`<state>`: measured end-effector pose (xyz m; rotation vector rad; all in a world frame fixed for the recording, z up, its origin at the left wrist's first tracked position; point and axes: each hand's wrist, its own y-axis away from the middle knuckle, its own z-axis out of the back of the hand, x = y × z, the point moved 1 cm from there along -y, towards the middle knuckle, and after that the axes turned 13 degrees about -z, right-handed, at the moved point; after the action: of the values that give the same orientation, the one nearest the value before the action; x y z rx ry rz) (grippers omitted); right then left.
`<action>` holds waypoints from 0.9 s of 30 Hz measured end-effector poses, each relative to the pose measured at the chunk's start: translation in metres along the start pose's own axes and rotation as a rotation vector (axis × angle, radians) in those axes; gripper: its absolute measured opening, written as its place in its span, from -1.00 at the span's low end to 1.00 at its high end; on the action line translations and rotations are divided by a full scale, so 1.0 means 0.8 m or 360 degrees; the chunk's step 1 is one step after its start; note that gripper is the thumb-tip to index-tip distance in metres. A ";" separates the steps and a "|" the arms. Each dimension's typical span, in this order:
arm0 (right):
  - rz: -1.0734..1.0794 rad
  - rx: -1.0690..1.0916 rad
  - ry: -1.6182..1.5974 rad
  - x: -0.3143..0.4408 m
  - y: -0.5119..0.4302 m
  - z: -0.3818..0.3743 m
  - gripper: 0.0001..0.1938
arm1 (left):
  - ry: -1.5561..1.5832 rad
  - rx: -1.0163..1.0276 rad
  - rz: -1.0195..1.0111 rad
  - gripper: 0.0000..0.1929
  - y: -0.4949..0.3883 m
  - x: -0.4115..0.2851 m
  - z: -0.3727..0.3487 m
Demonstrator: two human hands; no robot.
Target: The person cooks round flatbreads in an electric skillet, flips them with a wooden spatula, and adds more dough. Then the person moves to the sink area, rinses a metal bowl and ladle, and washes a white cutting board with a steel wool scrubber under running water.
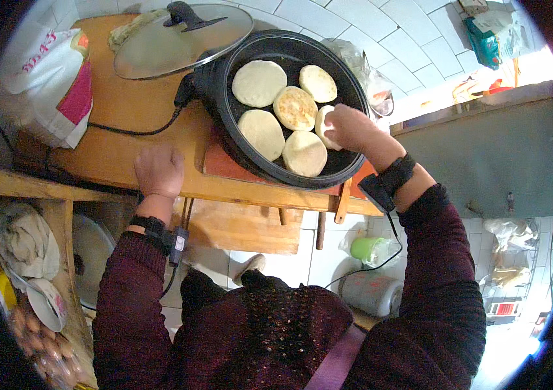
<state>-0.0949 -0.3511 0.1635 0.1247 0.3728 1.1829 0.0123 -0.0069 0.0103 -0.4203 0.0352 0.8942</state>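
A round black electric frying pan [354, 83] stands on the table with several flatbreads in it. My right hand [352, 127] reaches over its right side, fingers on a pale flatbread [325, 127] that it partly covers. Beside that one, a browned flatbread [295, 108] lies in the middle. A smaller, lightly browned flatbread [318, 84] is at the upper right. Paler flatbreads lie at the upper left [259, 84], lower left [261, 135] and bottom [305, 153]. My left hand [159, 170] is over the table's front edge, left of the pan, with nothing in it.
A glass lid [184, 44] with a black knob lies behind left of the pan. The power cord [135, 131] runs past a white bag [62, 92]. Under the pan is a red board [227, 163]; a wooden handle [343, 202] juts over the table [159, 109] edge.
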 end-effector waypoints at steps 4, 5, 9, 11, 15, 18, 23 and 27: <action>-0.0131 -0.0066 -0.0087 0.000 -0.003 -0.001 -0.78 | 0.0109 0.0185 0.0057 -0.75 -0.002 0.003 0.004; -0.0126 -0.0143 -0.0135 -0.003 -0.006 -0.001 -0.77 | 0.0101 0.0216 0.0047 -0.76 -0.002 0.003 0.004; -0.0085 0.0191 0.0046 -0.012 -0.010 -0.011 -0.78 | 0.0094 0.0143 0.0042 -0.77 0.001 0.006 -0.011; -0.0096 0.0139 0.0193 -0.007 -0.009 -0.010 -0.78 | 0.0089 0.0058 0.0057 -0.78 0.006 0.011 -0.020; -0.0064 -0.0347 -0.0384 0.023 -0.009 0.031 -0.80 | 0.0138 0.0024 0.0075 -0.81 0.009 0.014 -0.026; 0.0022 -0.0321 -0.0764 0.064 -0.014 0.078 -0.77 | 0.0178 0.0060 0.0063 -0.81 0.004 0.011 -0.014; 0.0453 -0.0888 -0.0952 0.152 -0.076 0.150 -0.79 | 0.0293 0.0056 0.0030 -0.84 0.003 0.009 0.004; 0.0410 -0.0943 -0.0606 0.238 -0.162 0.167 -0.66 | 0.0389 -0.0192 0.0014 -0.85 0.010 0.008 -0.002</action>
<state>0.1273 -0.2119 0.2090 -0.1222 -0.3430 1.4445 0.0109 0.0017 0.0049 -0.6411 0.2078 0.8523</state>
